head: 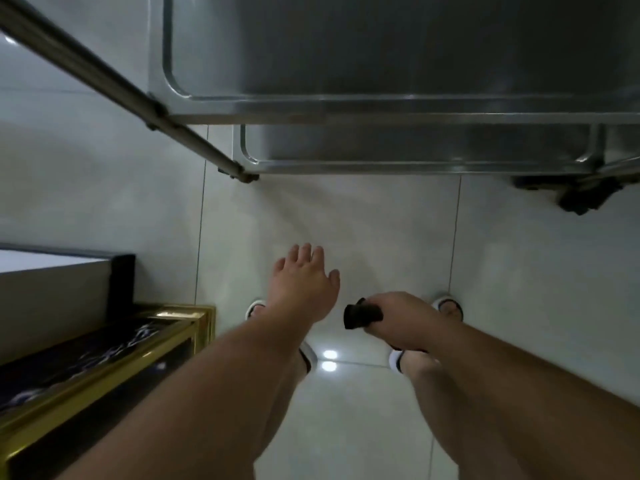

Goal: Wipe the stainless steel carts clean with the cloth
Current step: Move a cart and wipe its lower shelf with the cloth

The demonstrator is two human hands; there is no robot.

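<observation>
A stainless steel cart (381, 107) fills the top of the view, with an upper shelf and a lower shelf (415, 164) seen from above. Its slanted leg tube (104, 77) runs from the top left down to the lower shelf's corner. My left hand (301, 282) hangs over the floor below the cart, fingers straight and spread, touching nothing. To its right, my right hand (398, 317) grips a small dark cloth (362, 315), bunched and sticking out to the left of the fist. Both hands are apart from the cart.
A black caster wheel (581, 199) sits under the cart's right corner. At the left stands a gold-framed piece of furniture (145, 348) with a dark patterned top, and a grey box (52, 292) behind it. My feet in white slippers stand on the glossy tiled floor (519, 271).
</observation>
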